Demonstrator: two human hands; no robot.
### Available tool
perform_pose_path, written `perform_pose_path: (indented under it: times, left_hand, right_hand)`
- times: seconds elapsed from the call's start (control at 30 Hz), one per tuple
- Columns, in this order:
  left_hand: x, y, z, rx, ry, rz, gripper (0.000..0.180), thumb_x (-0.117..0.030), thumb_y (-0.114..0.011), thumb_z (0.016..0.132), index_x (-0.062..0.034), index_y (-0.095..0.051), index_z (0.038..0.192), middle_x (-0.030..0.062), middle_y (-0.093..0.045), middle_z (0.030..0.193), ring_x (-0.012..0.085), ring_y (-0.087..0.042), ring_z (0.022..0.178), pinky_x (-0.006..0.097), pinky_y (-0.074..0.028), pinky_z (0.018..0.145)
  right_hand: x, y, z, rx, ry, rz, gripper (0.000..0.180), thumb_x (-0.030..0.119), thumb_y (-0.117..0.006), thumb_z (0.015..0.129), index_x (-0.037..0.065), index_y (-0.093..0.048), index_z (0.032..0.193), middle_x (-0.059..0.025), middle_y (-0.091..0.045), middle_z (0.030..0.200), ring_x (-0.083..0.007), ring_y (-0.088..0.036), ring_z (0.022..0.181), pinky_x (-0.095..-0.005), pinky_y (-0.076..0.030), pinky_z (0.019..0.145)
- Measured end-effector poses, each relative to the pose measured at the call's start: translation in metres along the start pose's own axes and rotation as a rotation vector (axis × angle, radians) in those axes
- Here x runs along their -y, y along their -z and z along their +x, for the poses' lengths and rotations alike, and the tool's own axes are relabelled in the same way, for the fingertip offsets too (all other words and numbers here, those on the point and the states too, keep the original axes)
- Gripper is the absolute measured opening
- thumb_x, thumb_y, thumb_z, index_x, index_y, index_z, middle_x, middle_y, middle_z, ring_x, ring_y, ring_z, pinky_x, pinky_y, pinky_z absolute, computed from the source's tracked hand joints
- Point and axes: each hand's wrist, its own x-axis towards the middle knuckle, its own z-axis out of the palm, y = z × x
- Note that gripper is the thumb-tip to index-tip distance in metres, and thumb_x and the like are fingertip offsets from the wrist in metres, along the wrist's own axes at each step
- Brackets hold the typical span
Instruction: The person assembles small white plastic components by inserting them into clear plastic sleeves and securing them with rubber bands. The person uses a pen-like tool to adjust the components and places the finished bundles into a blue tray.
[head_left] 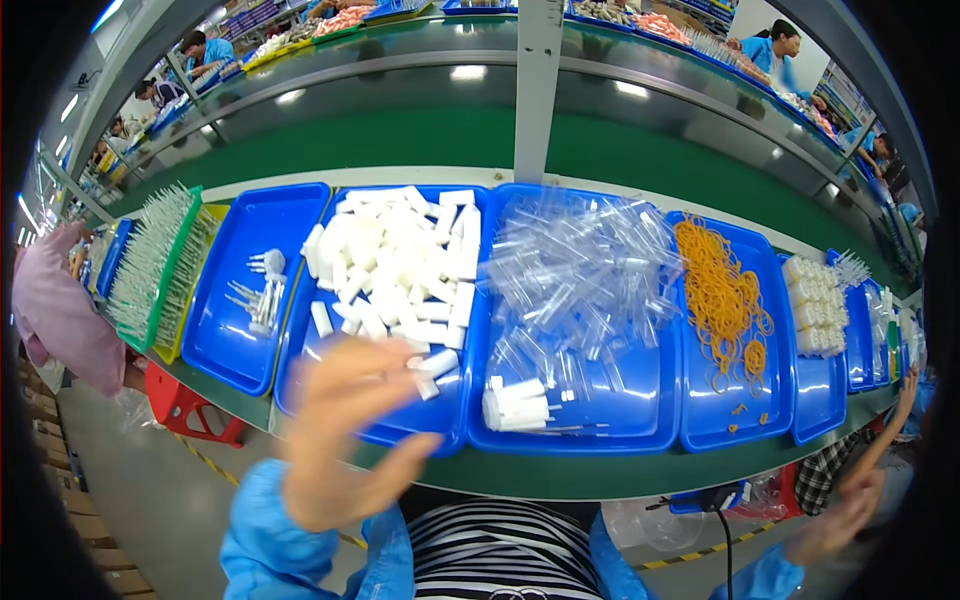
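My left hand [350, 425], blurred by motion, hovers over the front edge of a blue tray [395, 435] of white cylindrical foam-like pieces [390, 260]. Its thumb and fingers stand apart, with nothing visible between them. Loose white pieces [428, 380] lie just beyond the fingertips. Out at the lower right, away from the trays, is my right hand [835, 520]; its fingers are smeared, and I cannot see whether they hold anything. Clear plastic tubes [590, 270] fill the middle tray [640, 425], with a cluster of white pieces [520, 405] at its front left.
Orange rubber bands [725, 285] lie in the tray to the right, with white bundled pieces [815, 300] beyond. Further left are small white-tipped parts [262, 295] and a green rack [175, 270] of thin sticks. Co-workers sit at both sides; one's arm [890, 425] is near my right hand.
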Motion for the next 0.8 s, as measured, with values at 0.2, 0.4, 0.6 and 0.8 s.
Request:
perform_pose_path:
  times: [0.2,0.4,0.6,0.8]
  left_hand:
    - [0.013,-0.072,-0.026,0.316,0.144,0.171,0.062,-0.016,-0.086,0.07,-0.0062,-0.06,0.125,0.011,-0.064,0.122,0.0305,-0.058,0.115,0.046,-0.04,0.102]
    - [0.013,-0.076,-0.031,0.205,0.123,0.053,0.053,-0.007,-0.083,0.071,-0.0039,-0.064,0.119,0.0099,-0.065,0.115,0.0293,-0.062,0.106,0.041,-0.048,0.092]
    - [-0.003,-0.088,-0.037,0.023,0.297,-0.164,0.054,-0.003,-0.078,0.072,0.0023,-0.057,0.122,0.0168,-0.06,0.12,0.0282,-0.06,0.11,0.04,-0.045,0.1]
    - [-0.001,-0.096,-0.06,-0.058,0.405,-0.292,0.058,0.008,-0.069,0.085,0.0069,-0.043,0.137,0.0212,-0.059,0.126,0.0271,-0.06,0.115,0.037,-0.046,0.1]
  right_hand:
    - [-0.008,0.128,-0.222,0.99,-0.777,-0.15,0.013,0.019,-0.058,0.095,0.008,-0.062,0.089,-0.0071,-0.055,0.072,-0.0218,-0.048,0.059,-0.0349,-0.046,0.058]
    - [0.115,0.0,-0.177,0.973,-0.109,0.551,0.012,0.015,-0.058,0.094,0.004,-0.062,0.097,-0.0029,-0.062,0.075,-0.0132,-0.054,0.063,-0.0293,-0.044,0.06]
    - [0.185,-0.106,-0.151,1.107,-0.153,1.046,0.013,0.014,-0.075,0.083,0.007,-0.075,0.094,-0.0067,-0.072,0.078,-0.0227,-0.064,0.06,-0.034,-0.051,0.057]
    - [0.168,-0.064,-0.19,1.015,-0.223,1.108,0.011,0.007,-0.077,0.081,0.001,-0.068,0.082,-0.01,-0.062,0.07,-0.0241,-0.06,0.059,-0.0332,-0.045,0.051]
